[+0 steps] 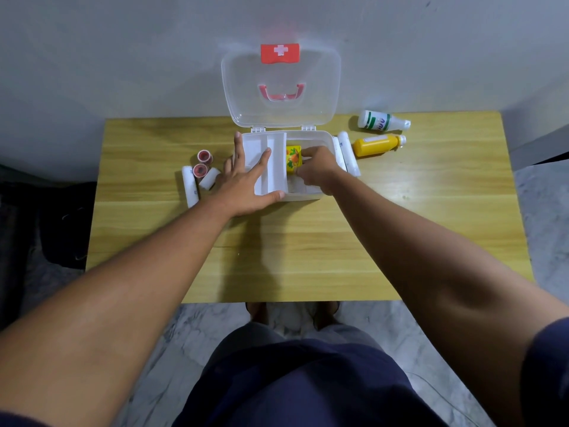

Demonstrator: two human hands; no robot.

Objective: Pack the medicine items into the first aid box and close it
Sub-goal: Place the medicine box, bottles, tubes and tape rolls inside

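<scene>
Wooden table [308,241], and at its far middle the first aid box [311,195], lid [281,72] standing open. Left hand [246,186] lies spread flat, fingers apart, over the box's left tray. Right hand [317,167] pinches the yellow carton [292,158] inside the box's right compartment. Yellow bottle [377,145] lies right of the box.

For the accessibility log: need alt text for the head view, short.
A person's right hand sets a small yellow box into an open white first aid box on a wooden table, while the left hand lies flat on its divided tray. Tape rolls and bandage rolls lie left of it; a white bottle and a yellow bottle lie right.
</scene>
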